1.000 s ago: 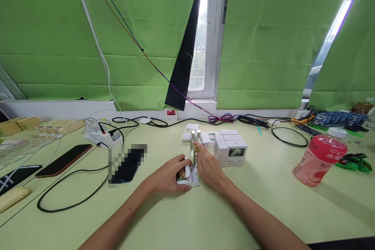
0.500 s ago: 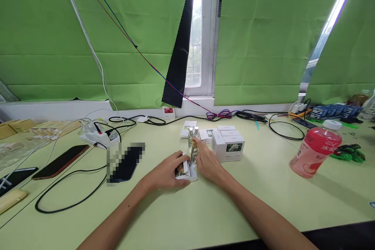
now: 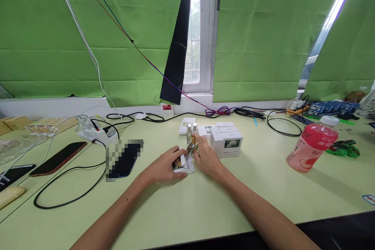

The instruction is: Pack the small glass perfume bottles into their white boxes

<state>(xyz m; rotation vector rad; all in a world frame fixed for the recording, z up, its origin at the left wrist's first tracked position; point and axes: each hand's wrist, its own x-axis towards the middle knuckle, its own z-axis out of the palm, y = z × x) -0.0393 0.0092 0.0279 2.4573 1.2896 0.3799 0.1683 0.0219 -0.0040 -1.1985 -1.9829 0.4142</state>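
Observation:
My left hand [image 3: 164,165] is closed around a small white box [image 3: 178,163] that lies on the table with its flap end open to the right. A picture shows on the box's upper side. My right hand [image 3: 207,159] pinches a small glass bottle [image 3: 191,149] with a gold-coloured neck. The bottle is tilted, its lower end close to the open end of the box; I cannot tell whether it is inside. Just behind stand capped glass bottles [image 3: 189,129] with silvery tops. To the right of my right hand is a cluster of white boxes [image 3: 232,149] with a flower picture.
A pink drink bottle [image 3: 312,144] stands at the right. Phones [image 3: 58,159] and a looped black cable [image 3: 55,205] lie on the left, near a white power strip [image 3: 96,134]. More cables [image 3: 252,114] run along the back. Flat white cards or boxes [image 3: 186,124] lie behind the bottles.
The bottle in my right hand has gone from roughly upright to tilted, its lower end nearer the box. My left hand still holds the box. The view has shifted slightly.

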